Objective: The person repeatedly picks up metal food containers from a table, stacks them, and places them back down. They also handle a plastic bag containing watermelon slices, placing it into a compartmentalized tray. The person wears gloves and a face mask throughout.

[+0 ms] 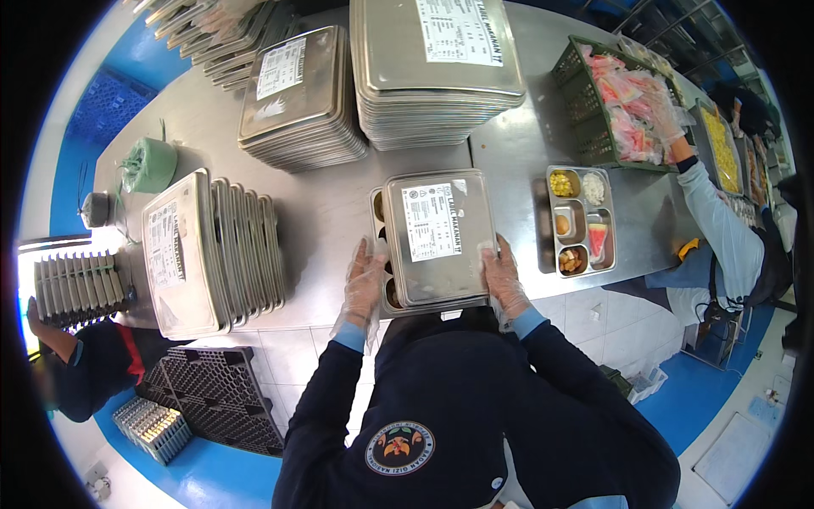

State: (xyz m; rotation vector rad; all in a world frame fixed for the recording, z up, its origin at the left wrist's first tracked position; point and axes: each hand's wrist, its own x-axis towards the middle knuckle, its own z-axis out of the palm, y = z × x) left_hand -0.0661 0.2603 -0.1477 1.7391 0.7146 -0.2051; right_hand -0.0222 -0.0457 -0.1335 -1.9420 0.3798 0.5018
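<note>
Directly before me a rectangular steel lid (pixel 439 273) with a printed label lies over a steel compartment tray (pixel 402 310). It sits off to the right, so part of the tray's left side shows. My left hand (pixel 364 280), in a clear plastic glove, is at the left edge of the lid and tray. The gloved right hand (pixel 505 277) grips the lid's right edge, thumb on top. To the right stands an uncovered tray (pixel 582 219) with corn, rice, a watermelon slice, a round brownish item and browned chunks in its compartments.
Stacked lids (pixel 439 114) and a shorter stack (pixel 296 114) stand at the back; upright lids (pixel 216 254) are at left. A green crate (pixel 585 108) holds wrapped watermelon. A co-worker's gloved hand (pixel 664 118) reaches into it. Green twine (pixel 149 165) lies far left.
</note>
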